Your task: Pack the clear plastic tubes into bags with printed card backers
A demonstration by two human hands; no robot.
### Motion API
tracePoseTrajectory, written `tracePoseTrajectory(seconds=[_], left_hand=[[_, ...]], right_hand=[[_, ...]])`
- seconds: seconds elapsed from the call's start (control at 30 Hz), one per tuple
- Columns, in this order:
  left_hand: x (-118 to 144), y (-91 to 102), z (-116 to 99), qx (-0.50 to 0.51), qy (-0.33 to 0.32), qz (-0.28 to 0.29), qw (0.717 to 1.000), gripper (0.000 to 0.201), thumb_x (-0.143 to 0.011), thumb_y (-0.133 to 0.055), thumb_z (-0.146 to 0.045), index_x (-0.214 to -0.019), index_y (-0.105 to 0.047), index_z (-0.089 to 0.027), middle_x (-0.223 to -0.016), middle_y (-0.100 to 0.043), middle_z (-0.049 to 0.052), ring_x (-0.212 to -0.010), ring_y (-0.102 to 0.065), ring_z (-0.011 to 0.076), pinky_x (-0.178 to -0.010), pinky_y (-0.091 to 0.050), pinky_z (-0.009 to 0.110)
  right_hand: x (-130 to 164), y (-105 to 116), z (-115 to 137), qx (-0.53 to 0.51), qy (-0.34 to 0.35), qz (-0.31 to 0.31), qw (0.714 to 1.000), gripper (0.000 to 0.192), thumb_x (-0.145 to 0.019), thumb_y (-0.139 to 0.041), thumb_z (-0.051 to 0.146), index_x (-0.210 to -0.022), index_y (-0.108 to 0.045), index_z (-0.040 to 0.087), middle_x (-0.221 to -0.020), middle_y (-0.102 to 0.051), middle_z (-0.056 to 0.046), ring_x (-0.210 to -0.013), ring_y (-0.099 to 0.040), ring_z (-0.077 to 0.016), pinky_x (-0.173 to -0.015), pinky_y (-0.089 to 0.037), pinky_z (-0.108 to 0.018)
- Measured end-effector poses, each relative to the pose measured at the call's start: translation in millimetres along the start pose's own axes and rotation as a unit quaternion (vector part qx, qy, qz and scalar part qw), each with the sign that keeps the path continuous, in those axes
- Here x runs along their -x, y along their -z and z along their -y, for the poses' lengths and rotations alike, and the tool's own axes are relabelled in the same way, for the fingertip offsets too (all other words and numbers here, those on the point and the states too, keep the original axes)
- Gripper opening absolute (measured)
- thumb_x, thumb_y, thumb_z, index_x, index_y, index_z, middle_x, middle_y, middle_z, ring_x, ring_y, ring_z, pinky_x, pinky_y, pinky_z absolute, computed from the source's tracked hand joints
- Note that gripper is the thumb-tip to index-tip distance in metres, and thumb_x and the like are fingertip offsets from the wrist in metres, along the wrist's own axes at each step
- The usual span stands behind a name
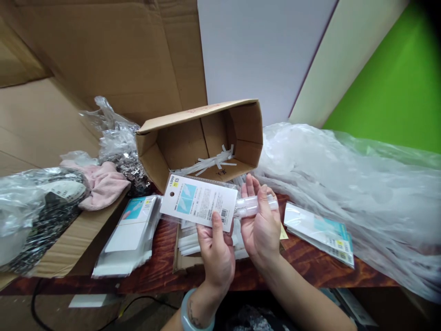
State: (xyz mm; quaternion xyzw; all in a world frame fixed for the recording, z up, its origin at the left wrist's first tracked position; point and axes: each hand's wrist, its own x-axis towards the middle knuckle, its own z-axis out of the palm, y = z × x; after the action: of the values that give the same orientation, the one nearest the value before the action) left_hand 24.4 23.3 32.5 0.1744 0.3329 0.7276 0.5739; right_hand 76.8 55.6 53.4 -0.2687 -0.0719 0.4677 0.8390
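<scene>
The left hand (217, 248) pinches a clear bag with a card (201, 202) in it, thumb on top. The right hand (261, 223) holds some clear tubes (253, 206), with its thumb pressed over them. I think there are two tubes. Bag and tubes are up above a low box (188, 264) with white things (189, 243) in it, in front of a big box (203, 117) that lies on its side.

The card is in its bag, so that part looks done. Most of the tubes' length is outside, by the bag's right end. I cannot tell if their tips are in. A pile of bagged cards (132, 225) is on the left side of the table (310, 259), and a smaller pile (319, 234) is on the right. Both look flat, so I guess they have no tubes.

The card's long way goes left to right, with its right end lower and nearer. The end with the hole points left, and the printed side faces up. The tubes lie side to side too, thin ends pointing left at the card.
</scene>
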Motion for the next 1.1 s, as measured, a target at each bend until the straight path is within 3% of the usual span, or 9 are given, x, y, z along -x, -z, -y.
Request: tracePoseTrajectory(seconds=[0.27, 0.5, 0.67, 0.77, 0.87, 0.93, 0.97, 1.0, 1.1], left_hand=[[3.5, 10.4, 13.8, -0.050, 0.024, -0.021, 0.998, 0.035, -0.079, -0.076, -0.039, -0.109, -0.072, -0.020, -0.116, -0.071, 0.008, -0.119, -0.061, 0.0237, -0.104, -0.047, 0.030], [-6.2, 14.3, 4.9, -0.057, 0.057, 0.009, 0.997, 0.038, -0.082, -0.073, -0.036, -0.116, -0.069, -0.020, -0.115, -0.071, 0.009, -0.115, -0.063, 0.0284, -0.097, -0.053, 0.039], [-2.8, 19.4, 6.9, -0.106, 0.048, -0.024, 0.993, 0.040, -0.081, -0.075, -0.034, -0.117, -0.068, -0.018, -0.123, -0.068, 0.009, -0.118, -0.061, 0.0258, -0.104, -0.048, 0.035], [0.2, 17.7, 9.4, -0.122, 0.043, -0.038, 0.991, 0.039, -0.084, -0.072, -0.034, -0.120, -0.066, -0.021, -0.125, -0.067, 0.007, -0.119, -0.061, 0.0226, -0.105, -0.047, 0.029], [-3.0, 15.9, 5.1, -0.099, 0.065, -0.025, 0.993, 0.040, -0.084, -0.071, -0.033, -0.124, -0.065, -0.024, -0.122, -0.068, 0.005, -0.114, -0.064, 0.0204, -0.096, -0.053, 0.024], [-9.4, 16.5, -3.0, -0.076, 0.075, -0.029, 0.994, 0.041, -0.084, -0.071, -0.030, -0.125, -0.063, -0.026, -0.119, -0.070, 0.004, -0.110, -0.066, 0.0206, -0.087, -0.058, 0.023], [-13.3, 17.3, -8.4, -0.074, 0.067, -0.042, 0.994, 0.040, -0.085, -0.070, -0.028, -0.125, -0.064, -0.027, -0.118, -0.070, 0.003, -0.108, -0.067, 0.0204, -0.083, -0.059, 0.022], [-17.1, 18.1, -14.1, -0.077, 0.051, -0.057, 0.994, 0.037, -0.087, -0.068, -0.027, -0.124, -0.064, -0.027, -0.119, -0.070, 0.002, -0.107, -0.067, 0.0197, -0.081, -0.059, 0.021], [-25.0, 19.0, -29.4, -0.090, 0.038, -0.070, 0.993, 0.032, -0.091, -0.061, -0.021, -0.122, -0.066, -0.026, -0.122, -0.069, 0.001, -0.107, -0.068, 0.0182, -0.081, -0.059, 0.018]], right_hand=[[4.9, 1.0, -11.5, 0.038, -0.015, -0.028, 0.999, 0.035, -0.095, -0.051, 0.048, -0.115, -0.055, 0.019, -0.140, -0.054, -0.008, -0.129, -0.054, -0.0173, -0.110, -0.046, -0.036], [29.8, 29.8, -30.3, 0.119, -0.068, 0.088, 0.987, 0.036, -0.094, -0.049, 0.052, -0.118, -0.054, 0.025, -0.144, -0.050, -0.005, -0.127, -0.055, -0.0216, -0.099, -0.052, -0.037], [33.0, 36.0, -38.1, 0.162, -0.027, 0.095, 0.982, 0.050, -0.097, -0.036, 0.059, -0.134, -0.046, 0.027, -0.146, -0.047, -0.005, -0.132, -0.048, -0.0168, -0.113, -0.039, -0.033], [33.5, 36.9, -33.2, 0.199, -0.034, 0.151, 0.968, 0.055, -0.097, -0.034, 0.061, -0.140, -0.044, 0.028, -0.146, -0.046, -0.005, -0.136, -0.043, -0.0177, -0.119, -0.031, -0.035], [27.0, 52.8, -17.2, 0.258, -0.005, 0.218, 0.941, 0.065, -0.092, -0.045, 0.064, -0.147, -0.036, 0.029, -0.147, -0.044, -0.006, -0.140, -0.038, -0.0216, -0.118, -0.032, -0.040], [12.3, 77.7, 2.0, 0.318, 0.087, 0.229, 0.916, 0.069, -0.093, -0.036, 0.067, -0.150, -0.027, 0.030, -0.149, -0.041, -0.008, -0.135, -0.045, -0.0234, -0.110, -0.042, -0.044], [1.7, 94.1, 14.2, 0.397, 0.160, 0.209, 0.879, 0.060, -0.098, -0.026, 0.061, -0.148, -0.028, 0.028, -0.147, -0.042, -0.010, -0.130, -0.050, -0.0225, -0.104, -0.047, -0.043], [-10.3, 112.0, 27.9, 0.517, 0.210, 0.190, 0.808, 0.051, -0.102, -0.017, 0.050, -0.145, -0.032, 0.027, -0.143, -0.046, -0.011, -0.126, -0.053, -0.0197, -0.100, -0.049, -0.041], [-46.1, 163.8, 73.1, 0.627, 0.181, 0.232, 0.721, 0.028, -0.091, -0.057, 0.040, -0.111, -0.065, 0.022, -0.118, -0.066, -0.010, -0.114, -0.060, -0.0244, -0.102, -0.046, -0.043]])
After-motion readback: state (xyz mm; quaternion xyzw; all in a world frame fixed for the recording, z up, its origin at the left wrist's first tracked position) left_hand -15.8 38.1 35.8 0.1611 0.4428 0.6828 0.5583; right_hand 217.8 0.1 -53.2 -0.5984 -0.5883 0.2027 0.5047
